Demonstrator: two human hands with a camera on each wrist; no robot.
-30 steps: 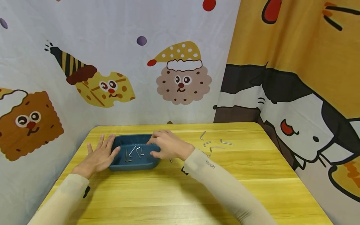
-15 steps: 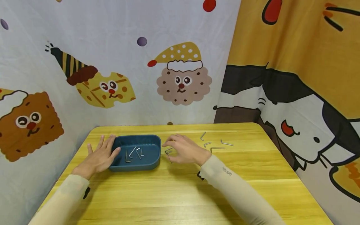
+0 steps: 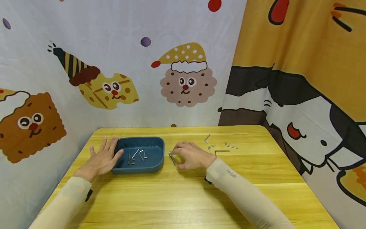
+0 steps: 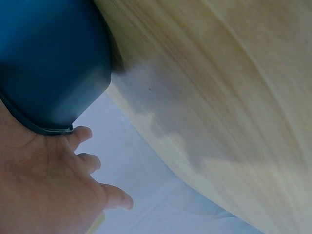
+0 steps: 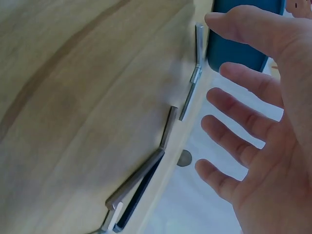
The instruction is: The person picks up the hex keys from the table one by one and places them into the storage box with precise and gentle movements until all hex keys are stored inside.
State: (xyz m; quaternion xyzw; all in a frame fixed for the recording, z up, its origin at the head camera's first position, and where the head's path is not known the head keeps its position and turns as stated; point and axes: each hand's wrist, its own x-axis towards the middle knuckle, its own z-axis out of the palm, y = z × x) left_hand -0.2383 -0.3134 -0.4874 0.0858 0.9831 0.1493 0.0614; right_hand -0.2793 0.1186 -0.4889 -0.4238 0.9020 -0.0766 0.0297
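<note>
My left hand (image 3: 100, 159) rests with fingers spread against the left end of a blue tray (image 3: 137, 170); in the left wrist view the palm touches the tray rim (image 4: 48, 130). Several L-shaped hex keys (image 3: 131, 158) lie inside the tray. Just right of it, my right hand (image 3: 193, 155) hovers low with thumb and fingers apart. A hex key (image 3: 173, 160) lies on the table at its fingertips, partly covered by them. The right wrist view shows relaxed fingers (image 5: 241, 105) holding nothing, with hex keys (image 5: 136, 178) on the tabletop beside them.
Several more hex keys (image 3: 222, 151) are scattered on the yellow wooden table (image 3: 171, 197), right of and beyond my right hand. A cartoon-printed curtain (image 3: 128, 117) hangs behind the table's back edge.
My right hand has moved from over the tray's right end to the table right of it, then lowered toward the hex key there. The left hand has stayed at the tray.
</note>
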